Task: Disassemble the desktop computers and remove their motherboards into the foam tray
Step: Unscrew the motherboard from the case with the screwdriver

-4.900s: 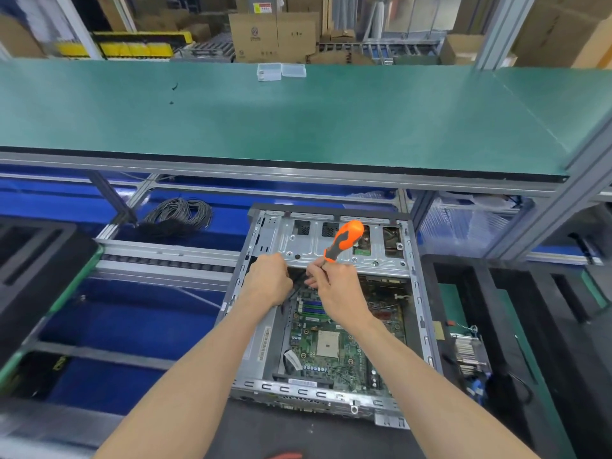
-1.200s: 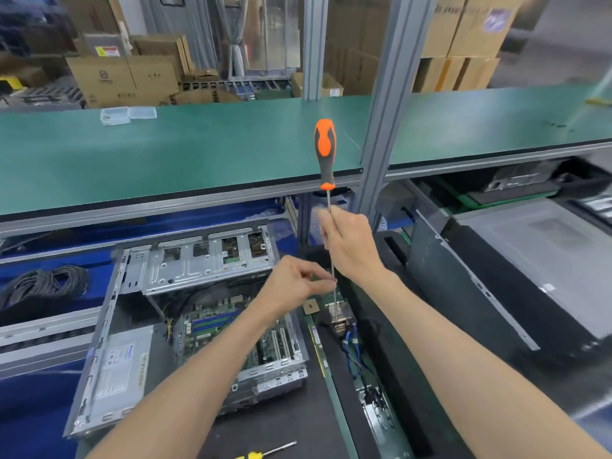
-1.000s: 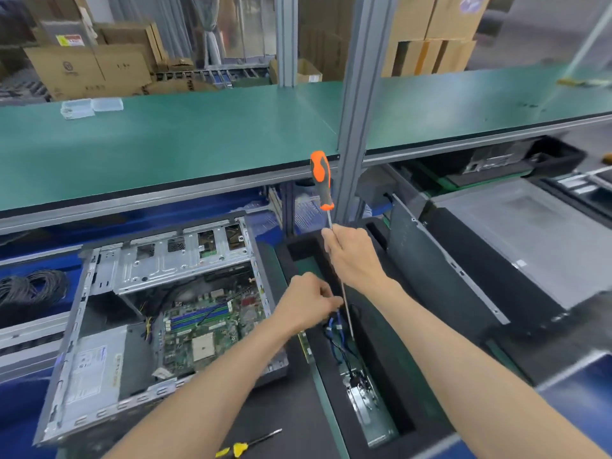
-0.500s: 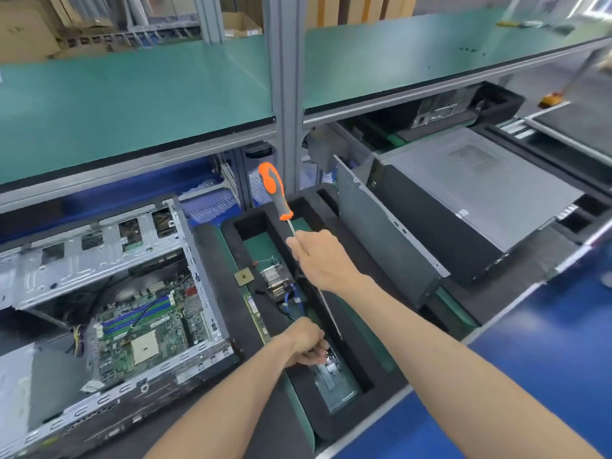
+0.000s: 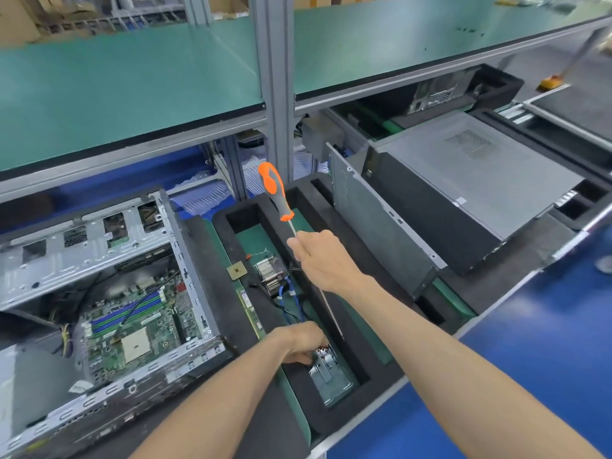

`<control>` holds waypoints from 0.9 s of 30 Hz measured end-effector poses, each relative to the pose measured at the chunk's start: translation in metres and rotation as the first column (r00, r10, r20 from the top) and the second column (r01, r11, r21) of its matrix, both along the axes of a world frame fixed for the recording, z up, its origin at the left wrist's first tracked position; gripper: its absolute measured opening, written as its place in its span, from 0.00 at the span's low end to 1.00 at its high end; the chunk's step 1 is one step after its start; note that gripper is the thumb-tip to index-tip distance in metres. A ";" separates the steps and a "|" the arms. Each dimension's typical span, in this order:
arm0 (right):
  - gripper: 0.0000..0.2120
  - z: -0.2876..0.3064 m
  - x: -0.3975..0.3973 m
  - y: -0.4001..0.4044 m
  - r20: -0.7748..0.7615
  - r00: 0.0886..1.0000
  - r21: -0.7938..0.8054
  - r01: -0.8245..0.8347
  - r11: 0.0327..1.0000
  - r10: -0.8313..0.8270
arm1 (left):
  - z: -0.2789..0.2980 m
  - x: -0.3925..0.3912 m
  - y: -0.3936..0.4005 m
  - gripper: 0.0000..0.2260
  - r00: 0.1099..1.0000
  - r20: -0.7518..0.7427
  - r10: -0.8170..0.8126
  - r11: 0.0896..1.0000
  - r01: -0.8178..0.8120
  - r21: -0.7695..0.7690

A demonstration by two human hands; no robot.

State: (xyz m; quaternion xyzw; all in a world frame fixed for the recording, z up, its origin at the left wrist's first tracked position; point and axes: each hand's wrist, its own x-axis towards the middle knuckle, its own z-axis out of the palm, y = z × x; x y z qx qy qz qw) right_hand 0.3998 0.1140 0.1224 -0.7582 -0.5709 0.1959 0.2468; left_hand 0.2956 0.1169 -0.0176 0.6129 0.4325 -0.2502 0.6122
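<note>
We see the right hand (image 5: 323,260) clenched around the thin steel shaft of a screwdriver (image 5: 277,202), gripping it at mid-length; its ribbed orange-and-grey handle points up and away from us, while the bare tip slants down toward us, so the long axis runs steeply tilted over the foam tray (image 5: 361,369). The left hand (image 5: 303,341) reaches down into the tray's long slot, fingers curled at the top edge of a small flat metal bracket (image 5: 326,369); we cannot tell whether it actually grips anything.

The tray is black, matte and spongy, a rectangular block cut with narrow troughs whose floors are green. In the same trough, beyond the left hand, lie a finned metal heatsink (image 5: 270,273) with blue cables (image 5: 291,299), and a small square chip (image 5: 236,270) rests on the foam rim just beside it.

To the left, an opened desktop computer (image 5: 99,293) of perforated grey sheet metal lies on its side on the worktop, its green motherboard (image 5: 139,329) still flat inside, long axis running roughly away from us. To the right stands a loose grey side panel (image 5: 374,220), upright on edge against a closed dark computer case (image 5: 463,193).
</note>
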 end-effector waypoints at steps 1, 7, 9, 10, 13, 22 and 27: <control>0.19 0.000 0.000 0.000 0.005 1.000 0.003 -0.002 1.000 0.002 | 0.002 0.002 0.000 0.18 1.000 -0.018 0.017 1.000 -0.017 -0.010; 0.19 0.005 -0.004 -0.001 -0.008 1.000 0.023 -0.006 1.000 0.006 | 0.012 -0.004 0.002 0.15 0.982 0.076 0.173 0.985 -0.173 -0.005; 0.19 0.009 -0.007 0.002 -0.002 1.000 0.051 -0.010 0.999 0.010 | 0.019 -0.008 0.004 0.14 0.939 0.182 0.292 0.956 -0.284 -0.069; 0.19 0.011 -0.009 0.003 0.004 1.000 0.069 -0.014 0.997 0.014 | 0.026 -0.011 0.005 0.15 0.916 0.231 0.328 0.945 -0.314 -0.096; 0.20 0.023 -0.016 0.012 0.013 1.000 0.132 -0.029 0.991 0.028 | 0.054 -0.021 0.009 0.19 0.878 0.368 0.305 0.952 -0.277 -0.129; 0.20 0.085 -0.066 0.068 0.030 0.988 0.408 -0.153 0.900 0.154 | 0.122 -0.077 0.043 0.10 0.753 0.574 0.321 0.937 -0.342 -0.075; 0.20 0.107 -0.108 0.092 -0.069 0.974 0.532 -0.148 0.834 0.216 | 0.145 -0.136 0.076 0.10 0.740 0.602 0.298 0.913 -0.406 0.046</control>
